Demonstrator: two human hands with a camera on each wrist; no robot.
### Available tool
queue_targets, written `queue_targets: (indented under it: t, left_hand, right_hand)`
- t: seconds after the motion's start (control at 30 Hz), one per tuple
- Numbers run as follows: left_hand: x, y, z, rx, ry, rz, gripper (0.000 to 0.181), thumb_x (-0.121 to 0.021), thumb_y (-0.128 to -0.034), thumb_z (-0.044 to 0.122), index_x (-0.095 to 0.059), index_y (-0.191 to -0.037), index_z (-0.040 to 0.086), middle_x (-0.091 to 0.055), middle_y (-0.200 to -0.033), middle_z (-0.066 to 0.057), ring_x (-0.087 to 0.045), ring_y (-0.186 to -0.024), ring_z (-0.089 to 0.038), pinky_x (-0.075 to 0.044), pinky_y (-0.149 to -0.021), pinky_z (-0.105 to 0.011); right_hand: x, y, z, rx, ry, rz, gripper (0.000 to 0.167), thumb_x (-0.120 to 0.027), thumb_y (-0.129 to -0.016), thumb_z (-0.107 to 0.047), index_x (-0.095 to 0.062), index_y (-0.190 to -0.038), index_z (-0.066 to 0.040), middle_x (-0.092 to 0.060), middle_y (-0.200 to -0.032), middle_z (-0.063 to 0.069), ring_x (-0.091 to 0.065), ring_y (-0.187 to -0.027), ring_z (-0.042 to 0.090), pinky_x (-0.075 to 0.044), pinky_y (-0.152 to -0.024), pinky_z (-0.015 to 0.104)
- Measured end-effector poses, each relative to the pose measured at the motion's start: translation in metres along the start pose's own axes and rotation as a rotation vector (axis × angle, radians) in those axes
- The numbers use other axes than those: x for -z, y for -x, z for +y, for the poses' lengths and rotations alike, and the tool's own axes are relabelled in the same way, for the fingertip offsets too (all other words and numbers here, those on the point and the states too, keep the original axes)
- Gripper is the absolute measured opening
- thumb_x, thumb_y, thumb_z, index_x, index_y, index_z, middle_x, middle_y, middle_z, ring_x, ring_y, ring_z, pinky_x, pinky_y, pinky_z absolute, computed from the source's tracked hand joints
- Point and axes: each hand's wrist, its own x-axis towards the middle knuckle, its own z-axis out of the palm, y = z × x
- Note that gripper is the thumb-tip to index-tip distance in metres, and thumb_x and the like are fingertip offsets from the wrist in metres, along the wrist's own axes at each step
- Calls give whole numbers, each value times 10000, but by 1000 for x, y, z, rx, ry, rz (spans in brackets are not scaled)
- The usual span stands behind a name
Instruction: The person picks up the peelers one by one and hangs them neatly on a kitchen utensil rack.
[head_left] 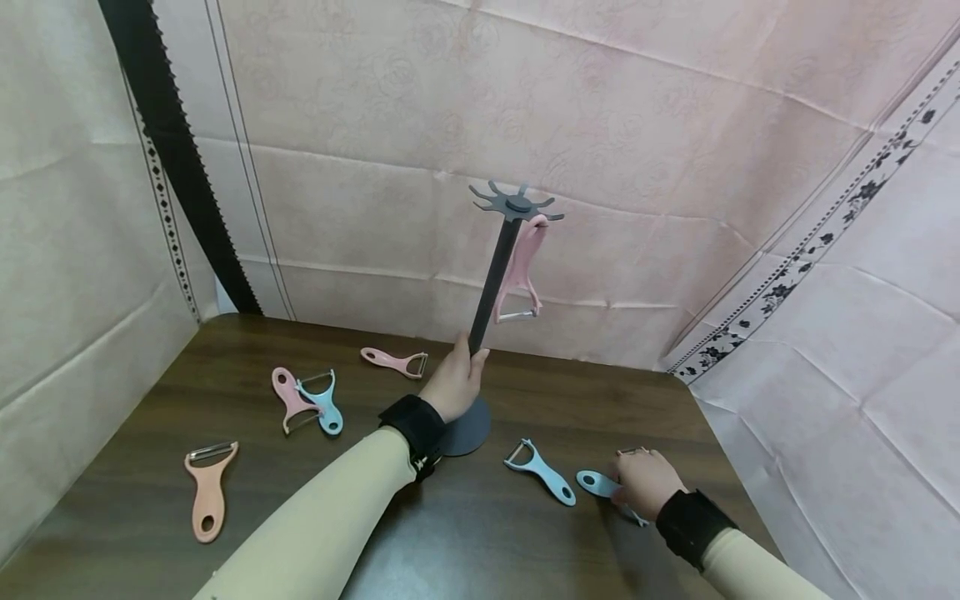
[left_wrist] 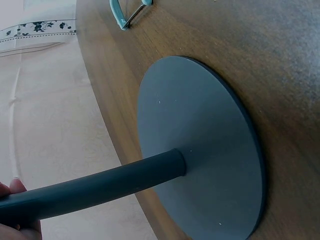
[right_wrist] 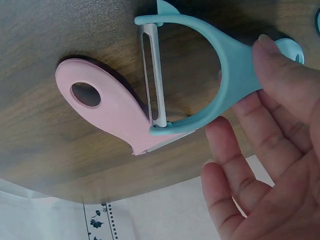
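Observation:
Around the post of a dark grey rack stand point(head_left: 493, 287) my left hand point(head_left: 455, 379) is wrapped, low down above its round base point(left_wrist: 200, 120). A pink peeler point(head_left: 525, 252) hangs from one of the hooks at the top. On the right, my right hand point(head_left: 647, 483) pinches a light blue peeler point(right_wrist: 237, 65) by its handle, thumb on top and fingers below. Its blade end overlaps a pink peeler point(right_wrist: 107, 110) lying on the table; in the head view the hand hides most of that pink one. Another light blue peeler point(head_left: 542, 473) lies to the left.
On the wooden table point(head_left: 300, 492) at left lie an orange peeler point(head_left: 209, 496), a pink peeler point(head_left: 288, 389) overlapping a light blue one point(head_left: 329, 414), and a pink peeler point(head_left: 384, 359) near the back edge. Patterned cloth point(head_left: 360, 167) surrounds the table behind and at both sides.

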Motion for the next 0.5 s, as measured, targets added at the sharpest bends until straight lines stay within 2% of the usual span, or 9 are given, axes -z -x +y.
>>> queue_targets:
  t: [0.3, 0.5]
  left_hand:
    - [1, 0, 1, 18, 3, -10, 316, -359, -1066, 243, -348, -1238, -21, -414, -742, -49, -435, -599, -199, -385, -561, -326]
    - [0, 0, 1, -5, 8, 4, 282, -370, -1061, 228, -356, -1210, -11, -400, -723, -40, -422, -579, -187, -380, -547, -318]
  right_hand:
    - [0, 1, 0, 21, -4, 37, 226, -853, -682, -132, -631, -712, -161, -568, -632, -92, -540, -604, 122, -463, -688, 431]
    - [6, -1, -4, 25, -54, 8, 242, -855, -671, -102, -621, -694, -158, -536, -629, -104, -482, -591, 110, -436, -684, 427]
